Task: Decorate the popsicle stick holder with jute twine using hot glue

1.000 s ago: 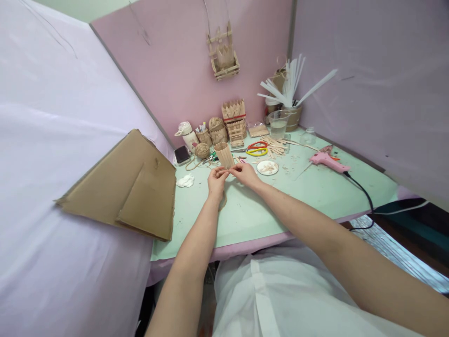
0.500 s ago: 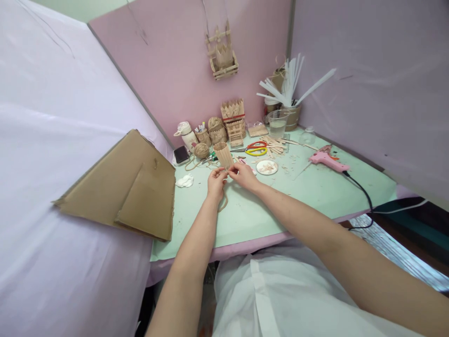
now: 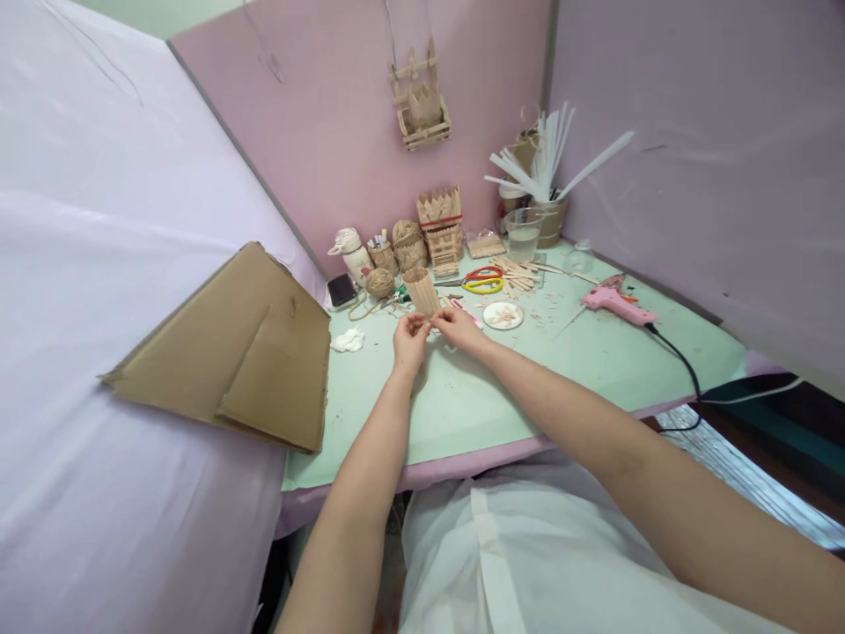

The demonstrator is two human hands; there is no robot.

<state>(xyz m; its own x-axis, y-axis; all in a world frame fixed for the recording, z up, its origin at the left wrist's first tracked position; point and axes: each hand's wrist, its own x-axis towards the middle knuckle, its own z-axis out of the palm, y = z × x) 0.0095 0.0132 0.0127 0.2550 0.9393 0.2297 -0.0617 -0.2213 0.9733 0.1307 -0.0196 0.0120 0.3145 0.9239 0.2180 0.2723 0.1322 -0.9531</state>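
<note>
Close together over the table, my left hand [image 3: 410, 341] and my right hand [image 3: 458, 329] meet at their fingertips, both closed in a pinch. A brown twine [image 3: 420, 380] hangs from the left fingers, mostly behind the wrist; the part between the fingertips is too small to see clearly. Just beyond my hands stands a cup of upright craft sticks [image 3: 421, 291], slightly tilted in view. Behind it lie scissors [image 3: 483, 280] with red and yellow handles. To the right is a small white dish [image 3: 503, 315] of wood bits.
A pink glue gun [image 3: 620, 304] with a black cord lies at right. Cardboard [image 3: 264, 352] leans at left, near a white wad [image 3: 348, 340] and a phone [image 3: 341, 291]. Along the back stand a bottle [image 3: 352, 254], a twine ball [image 3: 379, 283], stick crafts [image 3: 441, 227] and a water tub [image 3: 524, 236].
The fingertips have shifted slightly and pressed closer together. Less of the hanging twine shows beside the left wrist. The objects on the table stay put.
</note>
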